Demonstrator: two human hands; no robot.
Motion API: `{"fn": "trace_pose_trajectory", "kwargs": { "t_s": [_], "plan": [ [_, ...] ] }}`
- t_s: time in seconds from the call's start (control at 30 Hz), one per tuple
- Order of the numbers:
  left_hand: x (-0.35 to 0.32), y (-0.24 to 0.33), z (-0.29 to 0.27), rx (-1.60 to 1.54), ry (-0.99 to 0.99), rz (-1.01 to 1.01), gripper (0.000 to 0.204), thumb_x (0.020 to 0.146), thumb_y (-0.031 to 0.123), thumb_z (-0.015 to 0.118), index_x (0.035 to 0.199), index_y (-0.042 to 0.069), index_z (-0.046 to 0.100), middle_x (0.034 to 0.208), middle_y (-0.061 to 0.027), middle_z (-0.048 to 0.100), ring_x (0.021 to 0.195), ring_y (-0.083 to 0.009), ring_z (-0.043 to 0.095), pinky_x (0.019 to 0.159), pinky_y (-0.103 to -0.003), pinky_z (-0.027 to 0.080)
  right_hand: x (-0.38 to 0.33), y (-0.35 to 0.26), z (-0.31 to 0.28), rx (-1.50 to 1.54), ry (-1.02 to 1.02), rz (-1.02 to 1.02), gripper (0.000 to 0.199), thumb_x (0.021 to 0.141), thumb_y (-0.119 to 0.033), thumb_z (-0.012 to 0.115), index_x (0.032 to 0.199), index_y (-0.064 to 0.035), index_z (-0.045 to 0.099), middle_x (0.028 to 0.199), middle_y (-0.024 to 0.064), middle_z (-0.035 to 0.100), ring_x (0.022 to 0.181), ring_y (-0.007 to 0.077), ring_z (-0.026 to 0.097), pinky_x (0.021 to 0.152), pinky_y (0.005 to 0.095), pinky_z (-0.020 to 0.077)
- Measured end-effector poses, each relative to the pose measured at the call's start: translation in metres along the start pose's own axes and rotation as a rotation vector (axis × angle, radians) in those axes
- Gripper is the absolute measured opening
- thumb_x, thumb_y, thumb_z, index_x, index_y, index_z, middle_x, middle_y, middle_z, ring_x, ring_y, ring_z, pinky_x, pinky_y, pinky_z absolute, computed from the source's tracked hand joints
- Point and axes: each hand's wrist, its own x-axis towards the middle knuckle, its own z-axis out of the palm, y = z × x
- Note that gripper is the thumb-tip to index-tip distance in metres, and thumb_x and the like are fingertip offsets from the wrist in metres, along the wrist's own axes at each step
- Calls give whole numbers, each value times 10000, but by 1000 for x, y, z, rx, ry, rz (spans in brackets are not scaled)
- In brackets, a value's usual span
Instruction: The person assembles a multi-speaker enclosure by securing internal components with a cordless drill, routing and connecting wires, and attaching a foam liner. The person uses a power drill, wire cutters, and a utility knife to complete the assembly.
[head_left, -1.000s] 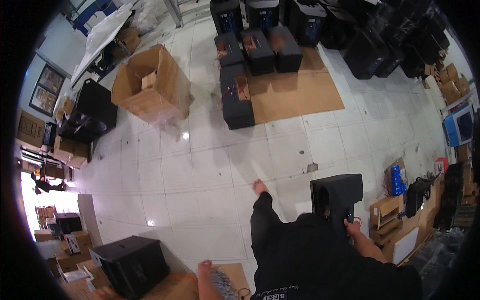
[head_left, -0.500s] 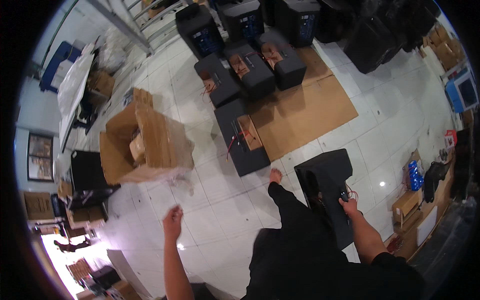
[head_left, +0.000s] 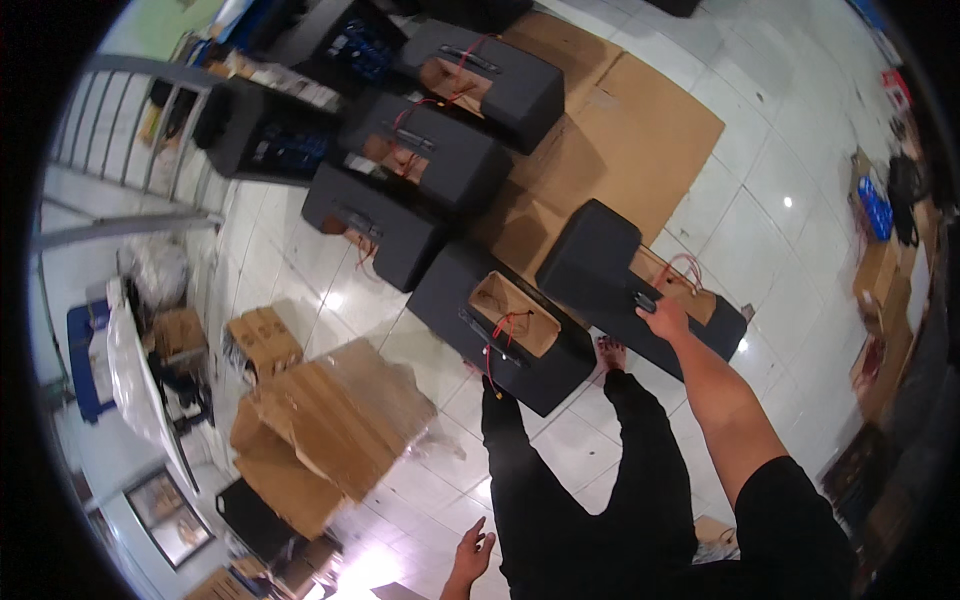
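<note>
My right hand (head_left: 664,318) grips the handle of a black speaker cabinet (head_left: 600,262) and holds it tilted over the floor, with red wires at its open wooden recess. My left hand (head_left: 470,555) hangs free at my side with fingers apart, holding nothing. Just left of my legs lies another black speaker cabinet (head_left: 450,300) flat on the white tiles, its wooden cutout and red wires facing up.
Three more black cabinets (head_left: 455,165) lie in a row beyond, partly on flattened cardboard sheets (head_left: 640,140). A large plastic-wrapped cardboard box (head_left: 320,425) and smaller boxes (head_left: 262,340) stand at left. Cluttered shelves and boxes (head_left: 880,270) line the right.
I have walked toward the row of cabinets carrying the black cabinet in my right hand. My left arm has dropped lower beside me.
</note>
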Motion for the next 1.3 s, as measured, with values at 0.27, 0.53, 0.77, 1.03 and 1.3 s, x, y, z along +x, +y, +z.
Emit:
{"fn": "trace_pose_trajectory", "kwargs": {
  "t_s": [0.27,0.53,0.77,1.03,1.3],
  "plan": [
    [89,44,-101,273,8,232,505,914,271,634,1330,9,517,1347,-314,481,1275,-450,459,1041,-453,409,75,-121,44,-1,-75,156,543,811,-542,684,919,-11,721,952,220,689,943,381,664,823,476,518],
    [82,19,-123,59,-38,141,506,1013,268,466,1426,-18,395,1425,-280,419,1337,-424,382,1133,-433,289,114,-196,76,-44,34,139,528,805,-524,703,813,4,707,820,225,676,833,368,675,754,468,511],
    [90,23,-141,36,-11,130,484,1017,259,469,1410,-19,419,1417,-263,439,1319,-411,412,1112,-428,324,137,-214,104,-31,142,50,541,822,-518,688,872,20,713,841,251,670,855,407,660,778,476,504],
    [97,22,-143,24,2,118,467,1014,262,487,1400,2,440,1401,-242,459,1311,-402,416,1111,-436,321,149,-240,106,-40,171,74,540,813,-523,696,867,14,710,809,249,668,817,411,662,755,478,509],
    [113,16,-142,35,14,121,456,1004,244,503,1382,-9,461,1398,-233,466,1305,-388,422,1109,-429,322,153,-246,118,-41,84,118,560,822,-555,666,864,3,695,849,248,673,854,404,663,772,485,511]
  ]
}}
